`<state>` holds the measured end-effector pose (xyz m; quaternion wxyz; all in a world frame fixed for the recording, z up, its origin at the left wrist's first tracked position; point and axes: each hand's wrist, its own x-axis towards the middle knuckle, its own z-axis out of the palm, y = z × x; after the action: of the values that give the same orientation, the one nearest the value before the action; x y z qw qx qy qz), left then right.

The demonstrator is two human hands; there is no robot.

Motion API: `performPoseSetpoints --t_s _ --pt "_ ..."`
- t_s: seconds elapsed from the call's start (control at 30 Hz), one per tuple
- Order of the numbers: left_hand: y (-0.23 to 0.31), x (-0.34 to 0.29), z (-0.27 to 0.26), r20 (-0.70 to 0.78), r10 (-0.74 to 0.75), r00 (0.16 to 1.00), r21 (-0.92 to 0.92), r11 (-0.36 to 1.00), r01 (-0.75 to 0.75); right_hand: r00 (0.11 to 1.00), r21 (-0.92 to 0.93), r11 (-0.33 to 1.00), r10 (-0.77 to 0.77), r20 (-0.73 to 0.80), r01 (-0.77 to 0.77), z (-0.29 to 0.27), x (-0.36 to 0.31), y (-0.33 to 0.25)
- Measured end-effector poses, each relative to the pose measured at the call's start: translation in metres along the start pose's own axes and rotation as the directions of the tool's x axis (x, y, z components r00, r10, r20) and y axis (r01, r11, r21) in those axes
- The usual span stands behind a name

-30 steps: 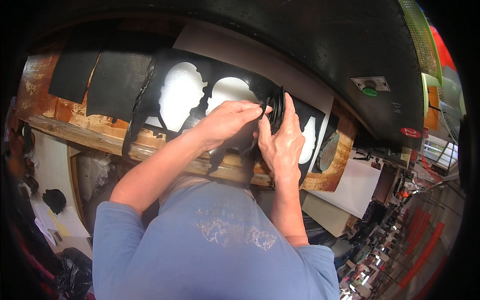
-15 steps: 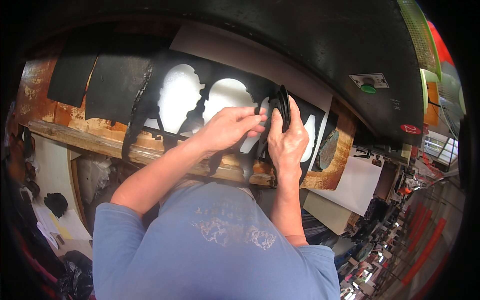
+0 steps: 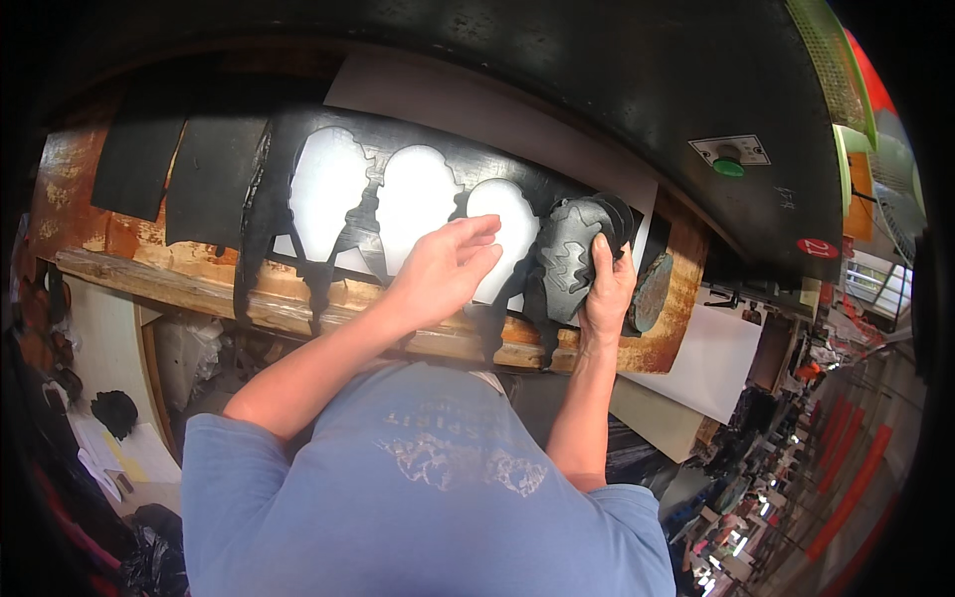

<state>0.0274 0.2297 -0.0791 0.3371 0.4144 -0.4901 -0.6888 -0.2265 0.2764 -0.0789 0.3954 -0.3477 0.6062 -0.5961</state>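
My right hand (image 3: pixel 610 294) is closed on a small stack of black, rounded cut pieces (image 3: pixel 569 244) with a zigzag notch, its thumb on the top face. Several more edges fan out behind the front piece. To its left, my left hand (image 3: pixel 453 267) hovers with fingers stretched and nothing seen in them. Below both hands lies a black sheet (image 3: pixel 356 239) with large rounded cut-outs, and a white surface (image 3: pixel 330 189) shows through them. Strips of the sheet hang over the table's near edge.
A worn wooden table (image 3: pixel 214 284) carries darker sheets (image 3: pixel 214 184) at the left and a rough-edged dark pad (image 3: pixel 652 294) at the right. Across the far side runs a large black machine body (image 3: pixel 617 90) with a green button (image 3: pixel 729 162). White sheet material (image 3: pixel 701 363) lies lower right.
The stack has turned from edge-on to face-up and moved right with my right hand. My left hand has drawn slightly away from it. The black sheet has shifted left, showing another cut-out.
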Motion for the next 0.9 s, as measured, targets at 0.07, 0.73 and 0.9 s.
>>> performPoseSetpoints --t_s 0.07,0.73,0.9 --pt "-0.001 0.007 -0.001 0.036 -0.166 0.985 -0.069 0.983 0.169 0.997 0.210 0.974 0.079 0.011 -0.079 -0.010 -0.001 0.011" --pt "0.017 0.027 0.022 0.232 -0.348 0.908 -0.305 0.861 0.407 0.940 -0.867 0.456 -0.338 0.041 0.202 -0.029 -0.002 -0.050" --pt "0.017 0.036 0.030 0.201 -0.350 0.915 -0.251 0.884 0.394 0.930 -0.931 0.237 -0.309 0.199 0.278 0.007 -0.002 -0.045"
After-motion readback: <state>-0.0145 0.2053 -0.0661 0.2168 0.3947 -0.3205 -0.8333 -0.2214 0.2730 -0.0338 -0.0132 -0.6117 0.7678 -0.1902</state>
